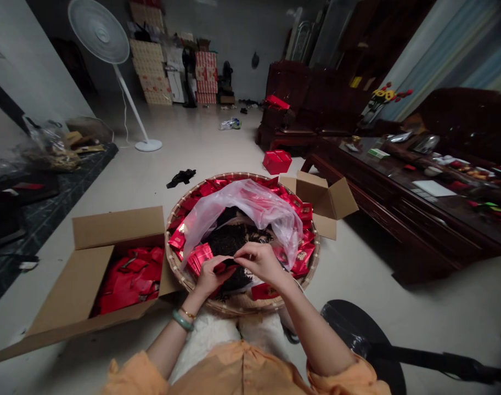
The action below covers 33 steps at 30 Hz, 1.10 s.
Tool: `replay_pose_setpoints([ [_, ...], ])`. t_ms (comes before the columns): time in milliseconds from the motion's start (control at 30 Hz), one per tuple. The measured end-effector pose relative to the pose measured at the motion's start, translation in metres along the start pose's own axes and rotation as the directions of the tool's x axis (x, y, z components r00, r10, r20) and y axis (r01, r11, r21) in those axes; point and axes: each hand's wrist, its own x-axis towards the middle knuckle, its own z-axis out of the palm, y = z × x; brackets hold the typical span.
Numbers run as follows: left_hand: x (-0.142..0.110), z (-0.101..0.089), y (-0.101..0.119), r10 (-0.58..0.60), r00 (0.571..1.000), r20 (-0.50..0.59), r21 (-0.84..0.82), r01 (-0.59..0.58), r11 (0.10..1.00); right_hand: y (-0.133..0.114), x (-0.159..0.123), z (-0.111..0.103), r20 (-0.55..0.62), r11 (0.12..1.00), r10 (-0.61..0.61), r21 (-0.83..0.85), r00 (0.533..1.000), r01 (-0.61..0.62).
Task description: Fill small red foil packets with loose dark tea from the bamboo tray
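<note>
Over the near half of a round woven basket, both my hands meet with fingertips together. My left hand is closed on a small red packet, mostly covered by the fingers. My right hand pinches at the packet's upper edge; what is between its fingertips is too small to make out. Beneath them lies a heap of dark dried leaves, which looks like tea, in an open clear plastic bag. A stack of red packets sits left of the leaves, and more red packets line the basket.
An open carton of red packets stands at the left, another open carton behind the basket on the right. A black round stand base lies near my right side. Farther off are a white fan, a red box and a dark wooden table.
</note>
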Motion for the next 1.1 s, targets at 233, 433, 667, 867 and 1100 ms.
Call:
replay_pose_setpoints([
  [233,-0.003,-0.001,0.003,-0.010,1.000,-0.004,0.054,0.010,0.999,-0.005,0.000,0.004,0.103,0.916,-0.249,-0.296,0.963,0.269],
  [433,-0.004,-0.006,0.010,0.110,0.993,-0.035,0.009,-0.110,0.994,-0.007,-0.008,-0.001,0.178,0.858,-0.314,-0.367,0.932,0.359],
  [667,-0.001,-0.011,0.018,0.074,0.997,0.038,-0.018,-0.073,0.997,-0.005,-0.018,-0.003,0.185,0.843,-0.358,-0.356,0.915,0.402],
  [867,-0.002,0.007,0.018,-0.298,0.946,0.130,-0.071,0.308,0.949,0.019,-0.009,0.005,0.058,0.962,-0.161,-0.212,0.985,0.169],
  [1100,0.004,0.019,0.037,-0.497,0.797,0.344,-0.214,0.581,0.785,0.029,0.016,0.023,0.072,0.902,0.160,-0.417,0.984,-0.116],
])
